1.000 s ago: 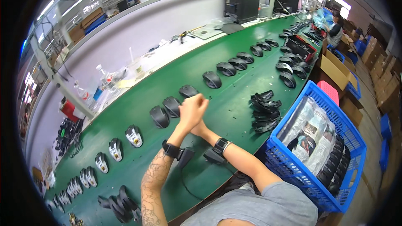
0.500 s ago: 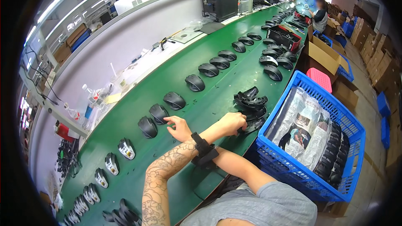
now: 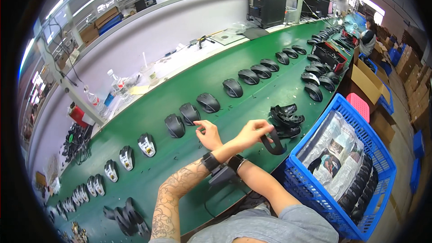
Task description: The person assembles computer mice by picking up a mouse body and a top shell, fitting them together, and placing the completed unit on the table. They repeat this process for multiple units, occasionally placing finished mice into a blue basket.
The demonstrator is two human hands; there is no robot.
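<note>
Two bare hands on my feed, forearms crossed above the long green worktop [image 3: 135, 184]. Left hand [image 3: 251, 134], reaching out to the right, is closed in a pinch on a curved black plastic shell with a gap through its middle [image 3: 277, 150]. I have that shell in the air near the worktop's near edge, just beside a pile of glossy black plastic shells [image 3: 288, 119]. Right hand [image 3: 209, 136], crossed over to the left, is half open with fingers bent, nothing visible in its grasp. Its fingertips are at the lower end of a matte black computer mouse [image 3: 189, 114]; can't tell from here if they touch.

That mouse is in a line of black mice [image 3: 232, 88] running up the worktop toward its far right end. Lower left I get a row of grey-white open mouse bodies [image 3: 146, 145], trailing to the left end. More curved black shells [image 3: 128, 218] are bunched near the near edge, lower left. Blue slatted plastic crate [image 3: 315, 198] stands beside the near edge, right, with black mice and clear-wrapped packs inside.
</note>
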